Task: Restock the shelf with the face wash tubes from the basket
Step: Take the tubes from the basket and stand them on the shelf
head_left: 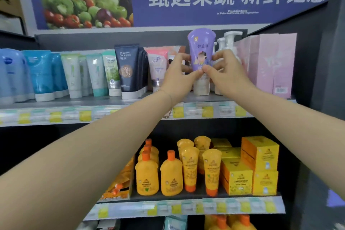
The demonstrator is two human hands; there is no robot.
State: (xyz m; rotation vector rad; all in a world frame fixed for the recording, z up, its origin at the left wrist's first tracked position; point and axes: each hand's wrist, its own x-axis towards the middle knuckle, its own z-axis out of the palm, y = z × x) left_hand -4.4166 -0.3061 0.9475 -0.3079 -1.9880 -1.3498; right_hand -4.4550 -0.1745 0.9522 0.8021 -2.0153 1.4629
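Note:
A purple face wash tube [201,46] with a white cap stands cap-down on the upper shelf [104,101], right of a pink tube [158,67]. My left hand [179,74] grips its left side and my right hand [225,73] grips its right side, thumbs meeting at the tube's lower front. The cap [201,86] rests on or just above the shelf board; I cannot tell which. The basket is out of view.
Blue, green-white and dark navy tubes [128,71] fill the upper shelf to the left. White pump bottles [231,41] and pink boxes [272,63] stand to the right. The lower shelf holds yellow bottles [147,175], tubes and boxes. A dark side panel closes the right.

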